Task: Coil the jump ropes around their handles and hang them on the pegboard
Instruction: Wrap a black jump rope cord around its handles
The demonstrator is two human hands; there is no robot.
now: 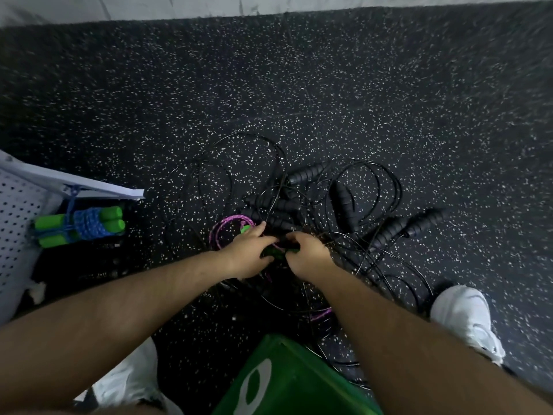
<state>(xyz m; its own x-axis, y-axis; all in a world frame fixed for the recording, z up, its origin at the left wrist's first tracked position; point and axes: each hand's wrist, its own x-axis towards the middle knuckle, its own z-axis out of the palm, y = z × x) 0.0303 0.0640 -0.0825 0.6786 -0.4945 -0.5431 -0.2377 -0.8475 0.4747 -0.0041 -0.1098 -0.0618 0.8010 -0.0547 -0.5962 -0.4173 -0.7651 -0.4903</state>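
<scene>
Jump ropes await sorting on a speckled rubber floor (389,85). A purple rope (223,232) lies in a tangle of black ropes (344,205), its green handles (276,253) gripped between 2 hands held close together. Both the left hand (250,250) and the right hand (306,253) curl their fingers round them. At left, a coiled blue rope (86,224) hangs from a white pegboard (18,211). A green bin (287,381) and 2 white shoes (466,316) sit nearest the camera.
</scene>
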